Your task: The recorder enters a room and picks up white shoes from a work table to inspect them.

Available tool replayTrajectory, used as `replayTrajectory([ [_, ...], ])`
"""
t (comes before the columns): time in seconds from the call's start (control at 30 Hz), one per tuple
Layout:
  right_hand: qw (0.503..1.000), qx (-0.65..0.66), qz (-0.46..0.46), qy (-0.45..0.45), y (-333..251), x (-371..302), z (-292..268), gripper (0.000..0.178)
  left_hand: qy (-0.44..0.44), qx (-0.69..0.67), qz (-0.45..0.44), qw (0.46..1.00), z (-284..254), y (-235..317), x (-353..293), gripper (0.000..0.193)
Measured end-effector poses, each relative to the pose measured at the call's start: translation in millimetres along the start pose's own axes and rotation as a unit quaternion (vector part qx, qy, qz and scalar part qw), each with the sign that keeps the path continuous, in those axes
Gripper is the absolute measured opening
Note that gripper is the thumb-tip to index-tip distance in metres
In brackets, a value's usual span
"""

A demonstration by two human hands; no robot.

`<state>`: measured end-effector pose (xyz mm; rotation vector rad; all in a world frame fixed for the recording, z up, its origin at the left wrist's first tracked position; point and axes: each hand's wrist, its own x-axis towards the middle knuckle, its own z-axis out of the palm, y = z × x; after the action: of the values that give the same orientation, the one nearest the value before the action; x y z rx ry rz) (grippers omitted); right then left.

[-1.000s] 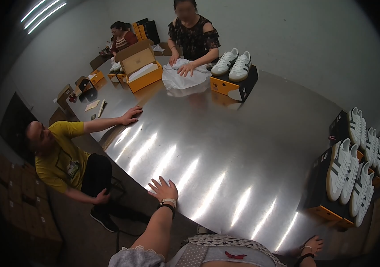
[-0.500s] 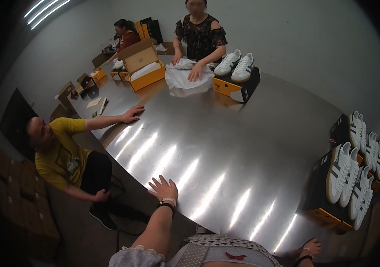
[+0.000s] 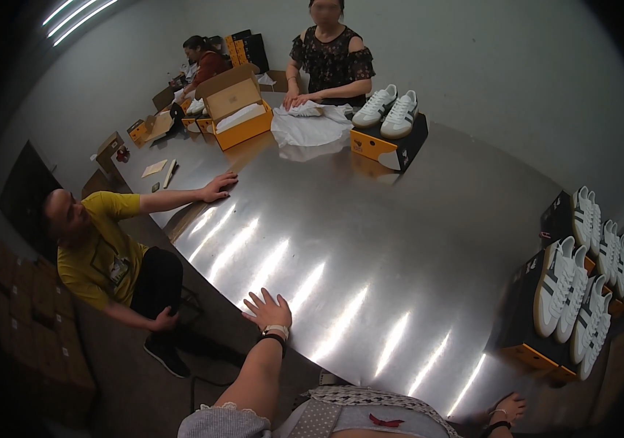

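Note:
My left hand lies flat on the near edge of the shiny metal table, fingers spread, holding nothing. At the lower right my right hand rests by the table edge, its fingers stretched out and nothing in it. Closest to it are white sneakers with dark stripes, set on black and orange shoe boxes. Across the table a co-worker's hands press on white tissue paper that partly covers a shoe. Beside the paper, a pair of white sneakers stands on a shoe box.
An open orange shoe box with white paper inside stands far left of centre. A person in a yellow shirt sits at the left, one hand on the table. Another person works farther back. Brown cartons are stacked at the left.
The co-worker's hands across the table have drawn together on the left of the tissue paper. At far left, the person in red has shifted and a box there has moved. My hands stay put.

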<state>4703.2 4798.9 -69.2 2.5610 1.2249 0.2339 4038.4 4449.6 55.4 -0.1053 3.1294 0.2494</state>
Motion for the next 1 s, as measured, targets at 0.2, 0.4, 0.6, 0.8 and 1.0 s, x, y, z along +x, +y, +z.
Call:
replayTrajectory([
  [0.2, 0.999, 0.024, 0.016, -0.035, -2.3, -59.5, -83.3, 0.048, 0.001, 0.005, 0.005, 1.000, -0.4, 0.2, 0.1, 0.057],
  [0.4, 0.998, 0.050, 0.007, -0.029, -4.5, -50.5, -79.5, 0.057, 0.008, 0.011, 0.010, 1.000, 4.9, 1.9, 2.6, 0.057],
  [0.6, 0.997, 0.063, 0.031, -0.007, -8.6, -55.0, -78.8, 0.058, 0.009, 0.012, 0.002, 1.000, 1.6, 0.1, 2.4, 0.057],
  [0.8, 0.995, -0.076, -0.039, -0.047, -3.6, -70.7, -101.6, 0.045, 0.006, 0.007, -0.004, 1.000, 7.0, -2.5, 2.6, 0.058],
  [1.0, 0.998, -0.041, -0.037, -0.007, -8.4, -60.1, -83.3, 0.035, 0.009, 0.007, -0.006, 1.000, 6.6, -4.0, 2.8, 0.058],
])
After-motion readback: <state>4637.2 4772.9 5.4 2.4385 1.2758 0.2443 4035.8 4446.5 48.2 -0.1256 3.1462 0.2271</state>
